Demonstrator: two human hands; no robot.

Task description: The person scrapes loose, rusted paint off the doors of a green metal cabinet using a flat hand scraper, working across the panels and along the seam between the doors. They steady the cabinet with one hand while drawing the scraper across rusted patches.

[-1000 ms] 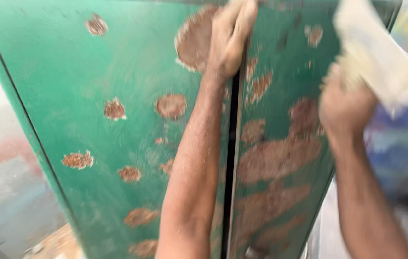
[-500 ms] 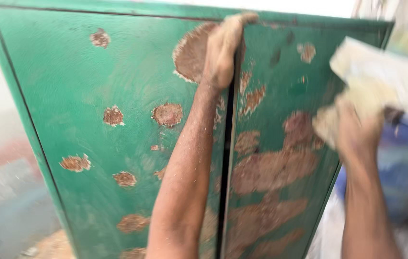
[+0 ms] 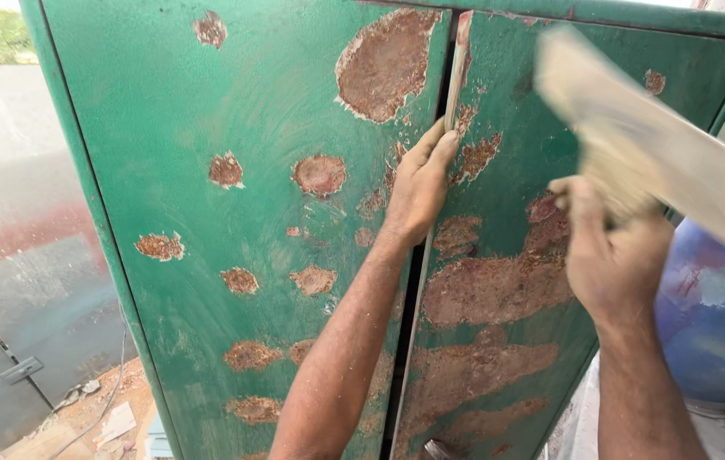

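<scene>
Upright green rusty cabinet [image 3: 234, 255]; blurred pale sheet [image 3: 660, 162], perhaps sandpaper, against its right door.

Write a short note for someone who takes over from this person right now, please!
Left hand: flat on the edge of the left door of the green cabinet, by the gap between the doors.
Right hand: gripping a pale sheet, blurred, against the right door.
Done: both doors show bare rust patches where paint is gone.
Left: much green paint remains.
</scene>
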